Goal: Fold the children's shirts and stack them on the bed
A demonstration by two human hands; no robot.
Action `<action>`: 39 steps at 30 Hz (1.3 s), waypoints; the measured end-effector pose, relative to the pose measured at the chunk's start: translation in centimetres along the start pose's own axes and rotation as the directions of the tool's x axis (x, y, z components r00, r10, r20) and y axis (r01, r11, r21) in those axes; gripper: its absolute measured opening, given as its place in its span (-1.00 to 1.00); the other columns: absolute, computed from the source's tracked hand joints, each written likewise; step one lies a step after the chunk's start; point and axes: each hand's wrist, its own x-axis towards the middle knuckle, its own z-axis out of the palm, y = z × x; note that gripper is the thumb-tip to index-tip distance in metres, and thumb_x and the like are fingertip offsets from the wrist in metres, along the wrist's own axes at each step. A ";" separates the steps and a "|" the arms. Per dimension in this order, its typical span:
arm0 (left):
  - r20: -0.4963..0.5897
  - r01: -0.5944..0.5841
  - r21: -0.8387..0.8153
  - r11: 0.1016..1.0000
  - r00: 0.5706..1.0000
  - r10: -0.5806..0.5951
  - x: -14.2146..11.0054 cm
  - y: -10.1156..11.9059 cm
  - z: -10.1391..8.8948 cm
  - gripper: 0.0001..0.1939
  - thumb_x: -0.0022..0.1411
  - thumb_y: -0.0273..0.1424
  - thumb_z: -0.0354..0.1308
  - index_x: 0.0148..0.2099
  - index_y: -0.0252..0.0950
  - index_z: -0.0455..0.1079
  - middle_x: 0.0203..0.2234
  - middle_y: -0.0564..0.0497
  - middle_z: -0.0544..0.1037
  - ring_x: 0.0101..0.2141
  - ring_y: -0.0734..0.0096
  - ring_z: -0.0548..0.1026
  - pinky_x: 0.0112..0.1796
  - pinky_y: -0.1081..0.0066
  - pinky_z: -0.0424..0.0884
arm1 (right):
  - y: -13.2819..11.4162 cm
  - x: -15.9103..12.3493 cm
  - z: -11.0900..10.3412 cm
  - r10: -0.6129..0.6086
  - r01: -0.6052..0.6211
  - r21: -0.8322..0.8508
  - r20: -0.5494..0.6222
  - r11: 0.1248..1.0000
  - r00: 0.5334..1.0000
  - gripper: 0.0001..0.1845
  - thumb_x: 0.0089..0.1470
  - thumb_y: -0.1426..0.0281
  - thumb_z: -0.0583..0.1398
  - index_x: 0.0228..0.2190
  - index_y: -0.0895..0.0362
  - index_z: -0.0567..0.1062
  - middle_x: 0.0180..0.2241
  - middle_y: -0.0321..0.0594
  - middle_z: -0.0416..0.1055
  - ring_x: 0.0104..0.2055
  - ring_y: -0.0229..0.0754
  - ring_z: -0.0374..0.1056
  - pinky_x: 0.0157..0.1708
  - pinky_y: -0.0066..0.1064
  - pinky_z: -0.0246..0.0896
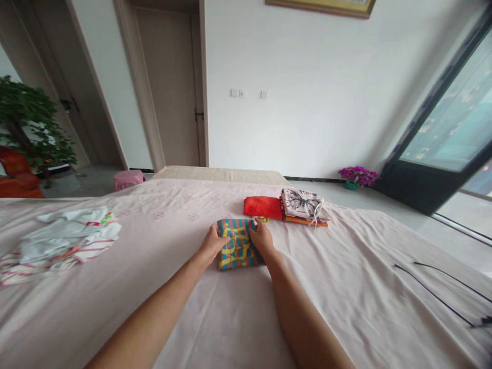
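A folded garment with blue and orange stripes and yellow lettering lies on the pale pink sheet in front of me. My left hand grips its left edge, thumb on top and fingers hidden at the side. At the opposite edge, my right hand holds it the same way, with the thumb toward the far corner. Just beyond my right hand sit a folded red cloth and a folded pink garment with a black butterfly print and a white drawstring, stacked on other folded pieces.
Unfolded white and red-striped clothes lie in a heap at the left. Thin black wires rest at the right. Beyond the sheet are a pink stool, a leafy plant, purple flowers and a closed door.
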 end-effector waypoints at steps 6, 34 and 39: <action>0.295 0.159 -0.011 0.987 0.944 -0.149 1.2 4.4 -5.4 -0.37 -0.29 -0.44 0.37 -0.05 -0.34 0.41 -0.34 -0.11 0.64 -0.29 0.03 0.62 -0.21 0.09 0.53 | -0.5 -0.6 0.0 0.147 -0.239 0.352 0.269 0.905 0.952 -0.43 0.05 0.25 0.15 0.10 0.14 0.36 -0.25 -0.11 0.52 -0.32 -0.08 0.48 -0.38 -0.33 0.36; 0.417 -0.548 0.819 0.169 0.771 0.480 -6.3 -5.5 -5.5 -0.24 0.26 -0.09 0.10 0.42 -0.12 -0.02 0.39 -0.19 0.00 0.36 -0.08 -0.06 0.26 -0.15 -0.04 | -7.8 1.5 7.4 -0.561 0.691 -0.069 0.528 0.720 0.637 -0.46 0.35 0.17 -0.05 0.30 -0.09 0.13 0.37 -0.24 -0.03 0.41 -0.09 -0.17 0.34 -0.05 -0.23; 0.516 -0.620 0.751 0.228 0.766 0.383 -8.3 -4.5 -8.1 -0.24 0.27 -0.09 0.10 0.42 0.01 -0.08 0.41 -0.08 -0.10 0.37 -0.07 -0.09 0.26 -0.13 0.00 | -7.2 2.3 8.2 -0.535 0.654 -0.146 0.459 0.742 0.709 -0.46 0.32 0.20 0.02 0.28 -0.03 0.19 0.33 -0.16 0.07 0.39 -0.06 -0.08 0.33 -0.04 -0.23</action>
